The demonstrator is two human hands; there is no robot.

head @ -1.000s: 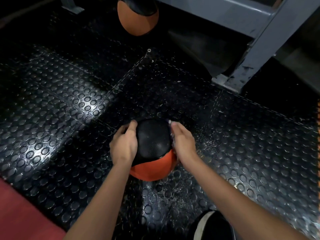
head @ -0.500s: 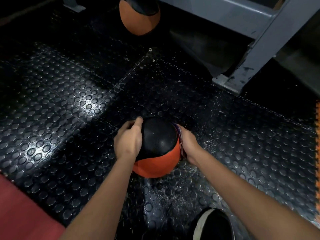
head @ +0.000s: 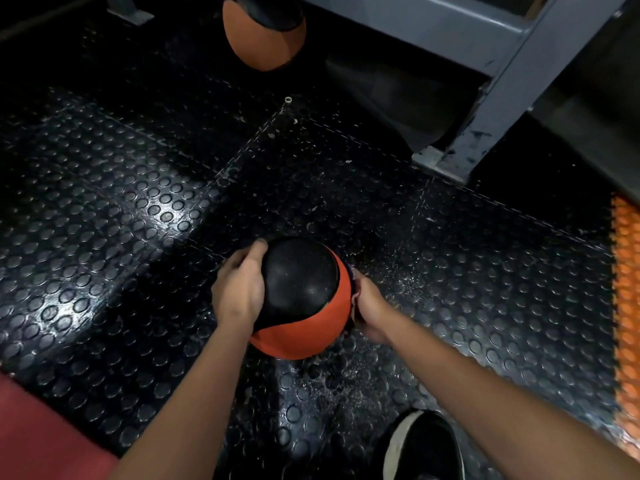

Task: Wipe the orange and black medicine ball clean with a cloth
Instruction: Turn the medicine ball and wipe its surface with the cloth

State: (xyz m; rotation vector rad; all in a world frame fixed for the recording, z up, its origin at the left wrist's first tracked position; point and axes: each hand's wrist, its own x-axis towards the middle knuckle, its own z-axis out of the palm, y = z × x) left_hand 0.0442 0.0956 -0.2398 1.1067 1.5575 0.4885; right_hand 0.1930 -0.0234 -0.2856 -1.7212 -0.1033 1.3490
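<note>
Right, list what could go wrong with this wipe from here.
1. The cloth shows only as a thin strip between the right hand and the medicine ball; it could slip out.
2. The left hand covers one side, so that patch may be missed.
3. The studded floor mat looks wet beside the ball, which could re-soil its underside.
</note>
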